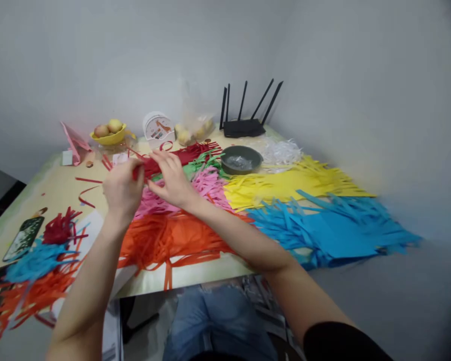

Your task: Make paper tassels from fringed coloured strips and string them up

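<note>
My left hand (123, 188) is raised over the table, its fingers curled closed around a red strip (136, 173) that shows at the finger side. Close beside it is my right hand (172, 180), its fingers stretched out and its thumb apart from them. Behind my right hand's fingers lies a dark red fringed piece (190, 154). Under and around the hands are pink fringed material (210, 188) and green strips (208, 163). Nearer to me an orange fringed piece (195, 235) spreads below my right forearm. Loose red strips (88, 179) lie left of my left hand.
Right are yellow (285, 185) and blue (338, 230) fringed pieces, a dark bowl (241, 159), white shreds (281, 152) and a black router (244, 128). A yellow fruit bowl (108, 139) stands at the back. Left are a phone (23, 238) and blue strips (37, 261).
</note>
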`<state>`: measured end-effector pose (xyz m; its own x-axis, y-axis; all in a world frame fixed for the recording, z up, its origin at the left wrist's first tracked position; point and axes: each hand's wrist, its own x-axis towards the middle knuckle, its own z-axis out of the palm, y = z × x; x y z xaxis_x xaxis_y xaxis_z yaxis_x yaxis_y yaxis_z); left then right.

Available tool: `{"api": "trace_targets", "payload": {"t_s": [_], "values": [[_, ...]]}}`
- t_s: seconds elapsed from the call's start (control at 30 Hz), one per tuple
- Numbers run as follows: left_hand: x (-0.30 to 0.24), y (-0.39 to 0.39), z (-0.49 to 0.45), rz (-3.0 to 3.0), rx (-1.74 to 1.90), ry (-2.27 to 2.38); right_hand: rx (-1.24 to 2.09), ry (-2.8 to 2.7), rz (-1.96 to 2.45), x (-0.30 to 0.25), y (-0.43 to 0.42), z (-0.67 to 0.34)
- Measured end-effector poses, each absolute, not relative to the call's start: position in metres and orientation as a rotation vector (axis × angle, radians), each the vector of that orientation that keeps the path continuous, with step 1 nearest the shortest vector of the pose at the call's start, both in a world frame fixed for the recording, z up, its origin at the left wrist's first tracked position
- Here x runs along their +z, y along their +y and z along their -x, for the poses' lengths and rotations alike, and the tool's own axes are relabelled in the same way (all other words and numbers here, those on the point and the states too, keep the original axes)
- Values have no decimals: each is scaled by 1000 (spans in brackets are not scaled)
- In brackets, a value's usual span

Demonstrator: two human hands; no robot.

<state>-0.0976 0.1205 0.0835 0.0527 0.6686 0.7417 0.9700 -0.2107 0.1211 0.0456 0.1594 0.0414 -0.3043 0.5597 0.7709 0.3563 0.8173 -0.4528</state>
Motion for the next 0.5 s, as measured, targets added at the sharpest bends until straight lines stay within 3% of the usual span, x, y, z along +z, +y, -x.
{"api": "trace_targets", "payload": {"t_s": [0.23, 0.5], "values": [[64, 92, 83, 2122, -1266, -1615, 337, -2062, 901, 47, 149, -87], [74, 89, 93, 2490, -1724, -1791, 659, -1987, 788, 76, 126, -139]]}}
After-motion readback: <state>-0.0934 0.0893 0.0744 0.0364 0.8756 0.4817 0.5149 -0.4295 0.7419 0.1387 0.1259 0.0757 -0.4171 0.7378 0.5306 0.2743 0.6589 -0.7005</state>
